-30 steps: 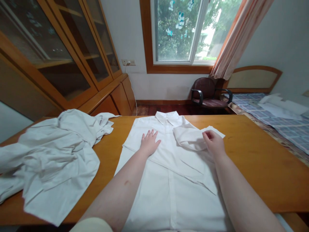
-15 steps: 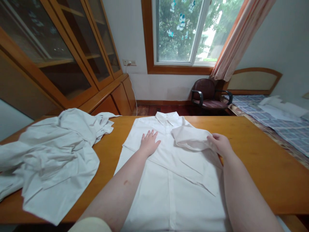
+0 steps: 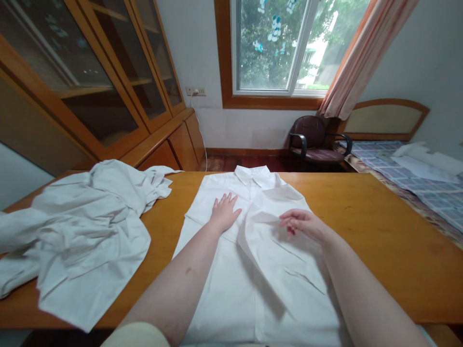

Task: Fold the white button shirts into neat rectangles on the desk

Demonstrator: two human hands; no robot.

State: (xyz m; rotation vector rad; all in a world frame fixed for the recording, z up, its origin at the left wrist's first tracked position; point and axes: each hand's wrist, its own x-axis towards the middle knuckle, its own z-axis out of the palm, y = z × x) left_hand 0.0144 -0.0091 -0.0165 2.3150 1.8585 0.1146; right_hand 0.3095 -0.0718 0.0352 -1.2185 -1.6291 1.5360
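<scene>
A white shirt [image 3: 253, 270] lies front down on the wooden table [image 3: 379, 241], collar toward the window. My left hand [image 3: 224, 212] rests flat on its left shoulder area, fingers spread. My right hand [image 3: 302, 224] lies on the folded right side of the shirt, fingers stretched out toward the left, touching the cloth of the sleeve that now lies across the back.
A heap of crumpled white shirts [image 3: 75, 231] covers the table's left part. Beyond the table stand a wooden glass-door cabinet [image 3: 108, 82], a dark armchair [image 3: 314, 140] under the window, and a bed [image 3: 415, 178] with white cloth at the right.
My right hand carried the shirt's right sleeve from the right edge inward and laid it down across the back. The left hand stayed in place.
</scene>
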